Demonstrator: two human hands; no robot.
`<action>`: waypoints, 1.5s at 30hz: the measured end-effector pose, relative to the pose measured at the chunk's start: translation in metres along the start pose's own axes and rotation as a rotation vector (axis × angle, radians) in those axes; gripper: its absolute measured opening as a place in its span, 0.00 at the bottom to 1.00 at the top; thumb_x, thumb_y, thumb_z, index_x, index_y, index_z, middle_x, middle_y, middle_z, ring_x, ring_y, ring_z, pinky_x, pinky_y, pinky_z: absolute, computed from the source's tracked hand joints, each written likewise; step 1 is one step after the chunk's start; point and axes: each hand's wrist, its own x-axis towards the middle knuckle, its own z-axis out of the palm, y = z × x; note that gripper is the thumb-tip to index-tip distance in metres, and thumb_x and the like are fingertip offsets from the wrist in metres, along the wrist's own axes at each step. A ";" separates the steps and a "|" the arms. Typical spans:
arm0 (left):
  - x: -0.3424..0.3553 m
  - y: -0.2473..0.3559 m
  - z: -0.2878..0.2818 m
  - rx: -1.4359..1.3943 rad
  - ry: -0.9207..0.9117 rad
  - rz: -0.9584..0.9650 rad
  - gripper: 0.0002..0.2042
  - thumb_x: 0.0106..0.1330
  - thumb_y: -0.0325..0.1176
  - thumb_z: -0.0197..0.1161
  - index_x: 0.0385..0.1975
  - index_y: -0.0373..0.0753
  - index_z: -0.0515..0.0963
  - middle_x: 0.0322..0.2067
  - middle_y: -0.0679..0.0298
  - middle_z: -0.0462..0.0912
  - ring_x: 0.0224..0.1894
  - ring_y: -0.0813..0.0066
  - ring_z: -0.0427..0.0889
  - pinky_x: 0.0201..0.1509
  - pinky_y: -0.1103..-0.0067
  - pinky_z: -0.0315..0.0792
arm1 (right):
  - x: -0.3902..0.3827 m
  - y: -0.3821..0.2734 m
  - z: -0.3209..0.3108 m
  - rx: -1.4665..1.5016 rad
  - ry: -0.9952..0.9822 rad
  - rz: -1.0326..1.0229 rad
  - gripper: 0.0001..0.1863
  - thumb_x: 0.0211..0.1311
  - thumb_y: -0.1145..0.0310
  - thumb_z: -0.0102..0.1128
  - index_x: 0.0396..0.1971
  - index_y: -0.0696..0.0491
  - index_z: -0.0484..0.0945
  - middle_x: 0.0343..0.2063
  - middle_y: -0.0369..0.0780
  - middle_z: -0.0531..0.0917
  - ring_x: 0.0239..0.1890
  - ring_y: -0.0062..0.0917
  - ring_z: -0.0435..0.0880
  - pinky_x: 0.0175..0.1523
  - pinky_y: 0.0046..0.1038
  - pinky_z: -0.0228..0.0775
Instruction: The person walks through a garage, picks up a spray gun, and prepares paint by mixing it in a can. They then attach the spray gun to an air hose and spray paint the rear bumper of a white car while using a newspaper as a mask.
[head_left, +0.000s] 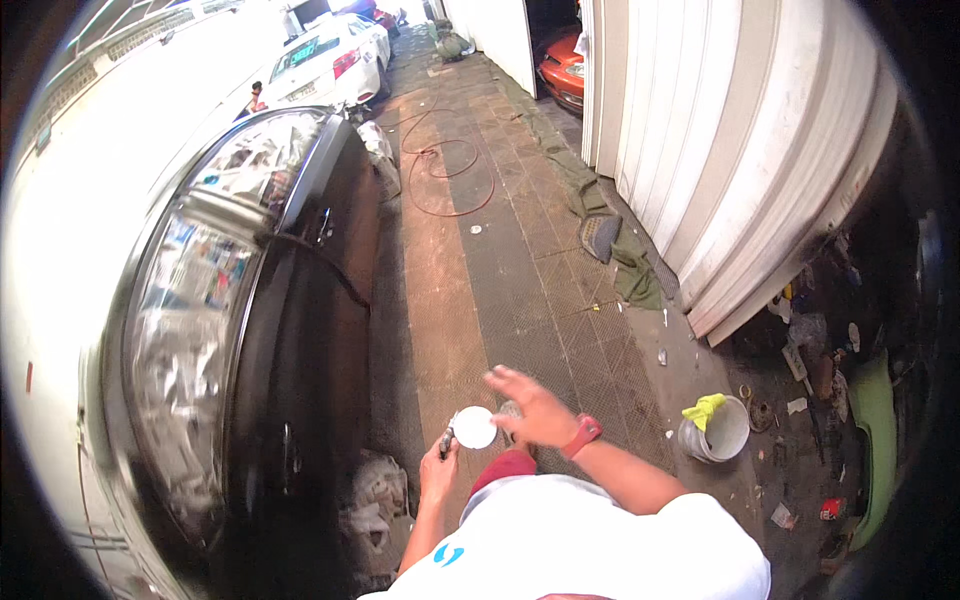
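Note:
My left hand [438,468] is closed around a small dark, metallic tool [448,440] with a round white disc-like part [474,427] beside it, in front of my body. The tool's exact kind is too small to tell. My right hand [540,410] hovers just to the right of the white disc, fingers stretched out, with nothing visible in it. A red band [583,436] circles my right wrist. To my left stands a black car [310,400], its windows covered with crumpled sheeting [185,350].
A red hose [492,190] lies coiled on the tiled floor ahead. At right stands a white bucket [722,440] with a yellow-green cloth [705,408] on its rim, near scattered debris and a green panel [876,450]. White folding doors [700,150] line the right side; a white car [335,62] is farther off.

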 end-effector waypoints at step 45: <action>1.276 0.534 0.193 0.096 -0.174 -0.563 0.23 0.73 0.44 0.69 0.57 0.32 0.76 0.42 0.55 0.86 0.45 0.63 0.83 0.49 0.66 0.76 | 1.216 0.765 -0.751 0.283 1.140 0.090 0.27 0.77 0.67 0.65 0.69 0.63 0.71 0.63 0.45 0.81 0.65 0.28 0.80 0.71 0.30 0.71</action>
